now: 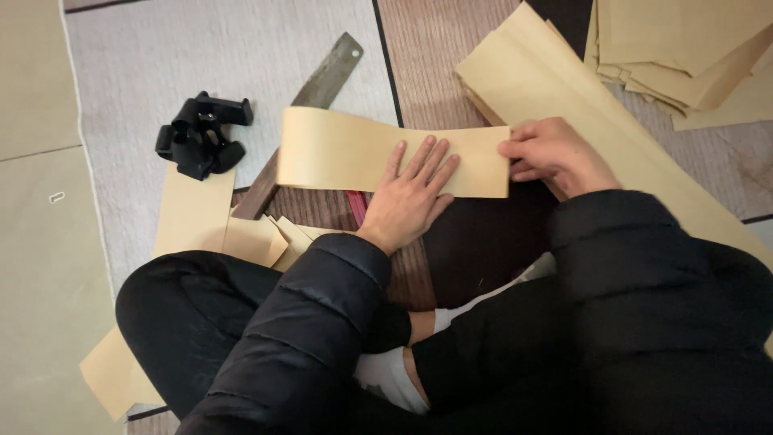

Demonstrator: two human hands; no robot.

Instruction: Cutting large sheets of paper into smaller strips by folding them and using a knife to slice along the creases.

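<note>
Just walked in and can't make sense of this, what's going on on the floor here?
A person in a black padded jacket sits on the floor handling a long tan paper strip. The left hand presses flat on the strip, while the right hand pinches its right end. The strip's left end curls up over a long metal blade with a dark wooden handle. A black tape dispenser lies to the left, small folded tan pieces sit near the knee, and stacked tan paper sheets lie at the upper right.

No packages, labels, signs, screens.
</note>
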